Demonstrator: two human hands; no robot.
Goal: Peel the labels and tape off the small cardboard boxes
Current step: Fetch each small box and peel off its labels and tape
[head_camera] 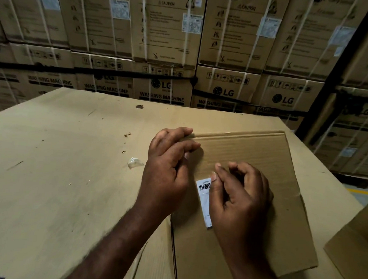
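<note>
While the left hand point(169, 159) pinches one flat box point(252, 157), the right hand point(239, 196), grip curled, picks at its one label point(203, 196).

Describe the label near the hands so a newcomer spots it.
On the big cardboard worktop lies a flattened box. The label sits on it at the thumb of the right hand: a narrow white strip with a barcode, the only white patch there.

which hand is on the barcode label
The right hand, its thumb against the white barcode label; the left hand holds the flattened box at its far corner, clear of the label.
</note>
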